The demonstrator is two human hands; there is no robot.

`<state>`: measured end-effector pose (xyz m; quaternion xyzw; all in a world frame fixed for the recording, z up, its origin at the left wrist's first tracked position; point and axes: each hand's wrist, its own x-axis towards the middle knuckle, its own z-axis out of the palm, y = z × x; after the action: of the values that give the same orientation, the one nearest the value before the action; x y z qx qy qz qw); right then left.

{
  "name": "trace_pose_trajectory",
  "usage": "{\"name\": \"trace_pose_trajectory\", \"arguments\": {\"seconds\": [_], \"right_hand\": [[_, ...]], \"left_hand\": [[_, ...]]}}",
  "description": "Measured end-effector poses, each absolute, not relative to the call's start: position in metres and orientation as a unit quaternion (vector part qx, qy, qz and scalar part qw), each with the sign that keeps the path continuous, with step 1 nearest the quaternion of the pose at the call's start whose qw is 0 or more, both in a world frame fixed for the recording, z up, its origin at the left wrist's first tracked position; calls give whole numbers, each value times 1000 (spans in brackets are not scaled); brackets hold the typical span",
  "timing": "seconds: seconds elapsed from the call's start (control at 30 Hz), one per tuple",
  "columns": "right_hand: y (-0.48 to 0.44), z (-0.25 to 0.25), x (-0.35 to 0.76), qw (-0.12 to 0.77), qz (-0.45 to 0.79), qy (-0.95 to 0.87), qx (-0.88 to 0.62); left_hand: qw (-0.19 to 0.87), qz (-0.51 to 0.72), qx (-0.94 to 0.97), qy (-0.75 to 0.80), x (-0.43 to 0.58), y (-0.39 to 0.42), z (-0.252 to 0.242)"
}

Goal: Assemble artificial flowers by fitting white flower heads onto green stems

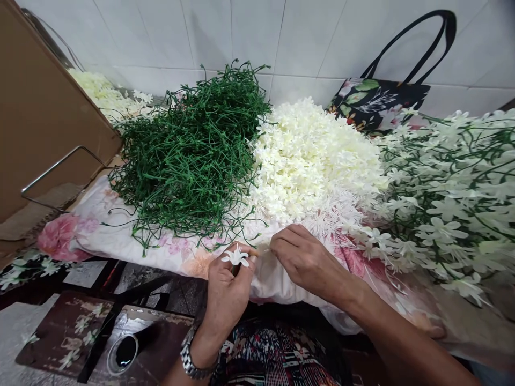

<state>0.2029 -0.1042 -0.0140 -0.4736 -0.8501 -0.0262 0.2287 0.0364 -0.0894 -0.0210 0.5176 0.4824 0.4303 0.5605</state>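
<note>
My left hand [227, 287], with a metal watch at the wrist, is closed on a small white artificial flower [236, 257] held upright at its fingertips. My right hand [300, 257] is curled in a pinch just to the right of it, its fingertips almost touching the left hand; what it pinches is too small to make out. Both hands hover at the front edge of a floral cloth [100, 230]. Behind them lie a tangled heap of green plastic stems [193, 155] and a heap of loose white flower heads [314, 155].
Assembled stems with white flowers [454, 198] pile up at the right. A black floral tote bag [382, 102] leans on the tiled wall. A brown cardboard panel [40, 118] with a metal bar stands at the left. More white flowers [104, 94] lie behind it. A dark round container [125, 352] sits below.
</note>
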Motion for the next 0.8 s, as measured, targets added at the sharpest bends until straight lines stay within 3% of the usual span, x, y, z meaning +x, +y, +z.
{"name": "trace_pose_trajectory", "arguments": {"seconds": [0.17,0.3,0.5,0.63,0.8], "right_hand": [[-120,1,203,305,-37,-846,-436],[-131,13,198,289,-73,-866,-401],[-135,9,194,295,-88,-875,-374],[-143,6,191,396,-4,-811,-431],[-149,10,182,436,121,-719,-527]], "left_hand": [[645,391,419,507,40,-93,-25],[726,361,363,458,47,-96,-16],[719,379,325,483,54,-98,-8],[647,412,393,506,50,-99,-13],[415,507,615,439,45,-102,-13]]}}
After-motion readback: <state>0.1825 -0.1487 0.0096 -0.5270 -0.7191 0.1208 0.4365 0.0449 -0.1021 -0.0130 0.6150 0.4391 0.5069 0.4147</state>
